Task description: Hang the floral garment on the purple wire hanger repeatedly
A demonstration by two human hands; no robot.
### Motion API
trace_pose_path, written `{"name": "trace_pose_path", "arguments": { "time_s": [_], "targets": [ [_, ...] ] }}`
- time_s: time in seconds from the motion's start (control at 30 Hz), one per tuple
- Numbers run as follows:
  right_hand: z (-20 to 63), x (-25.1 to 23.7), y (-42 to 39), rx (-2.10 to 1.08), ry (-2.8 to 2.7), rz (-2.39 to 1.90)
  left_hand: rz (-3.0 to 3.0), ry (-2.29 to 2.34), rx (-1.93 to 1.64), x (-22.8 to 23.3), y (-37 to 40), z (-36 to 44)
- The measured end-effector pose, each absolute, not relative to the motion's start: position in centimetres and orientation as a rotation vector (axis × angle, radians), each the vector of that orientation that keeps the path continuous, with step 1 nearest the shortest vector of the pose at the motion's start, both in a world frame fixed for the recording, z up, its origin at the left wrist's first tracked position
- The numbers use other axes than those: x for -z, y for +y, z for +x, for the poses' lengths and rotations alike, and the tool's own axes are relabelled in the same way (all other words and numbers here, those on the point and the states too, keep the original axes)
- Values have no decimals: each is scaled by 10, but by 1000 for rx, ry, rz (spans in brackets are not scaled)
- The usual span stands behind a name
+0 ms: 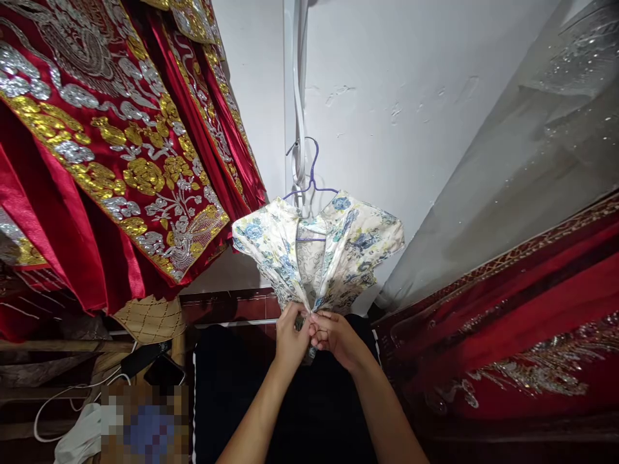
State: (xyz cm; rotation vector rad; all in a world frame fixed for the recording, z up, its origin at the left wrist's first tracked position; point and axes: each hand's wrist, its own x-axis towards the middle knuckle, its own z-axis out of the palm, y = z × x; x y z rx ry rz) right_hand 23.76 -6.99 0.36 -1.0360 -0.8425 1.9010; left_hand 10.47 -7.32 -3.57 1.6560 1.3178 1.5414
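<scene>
A short-sleeved floral shirt, cream with blue and yellow flowers, hangs on a purple wire hanger before me. Its collar is spread apart at the top, and the two front edges meet lower down at my fingers. My left hand pinches the front edge from the left. From the right, my right hand grips the opposite edge, its fingertips touching those of the left. Whatever small fastening may lie between the fingertips is hidden. The shirt's lower part drops behind my hands, against dark clothing on my lap.
A red garment with gold and silver sequins hangs at left. Red beaded fabric and a sheer covering stand at right. White straps hang down the wall. A phone and a white cable lie lower left.
</scene>
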Motion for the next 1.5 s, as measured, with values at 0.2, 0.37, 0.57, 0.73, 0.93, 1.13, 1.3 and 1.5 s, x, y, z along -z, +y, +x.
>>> {"name": "trace_pose_path", "arguments": {
  "time_s": [0.2,0.37,0.57,0.73,0.93,1.13,1.3,1.5],
  "targets": [
    [232,1,-75,-1973,-800,-928,1670,1291,-1559,36,-78,96],
    [223,-22,-63,-1699,-947,-1007,1734,1293,-1549,41,-74,94],
    [223,-113,1,-1319,-1082,-918,1711,1326,-1512,60,-72,103],
    [218,-177,22,-1156,-1138,-758,1707,1298,-1485,62,-70,104],
    [212,-166,-4,-1085,-1271,-797,1656,1202,-1572,0,-49,83],
    [216,-172,-17,-959,-1281,-773,2081,991,-1820,-142,-13,66],
    [214,-163,-11,-832,-1247,-791,2541,945,-1593,-190,-4,69],
    [211,-84,-7,-907,-1337,-1062,2000,1046,-2090,-190,-18,41]
  ]
}}
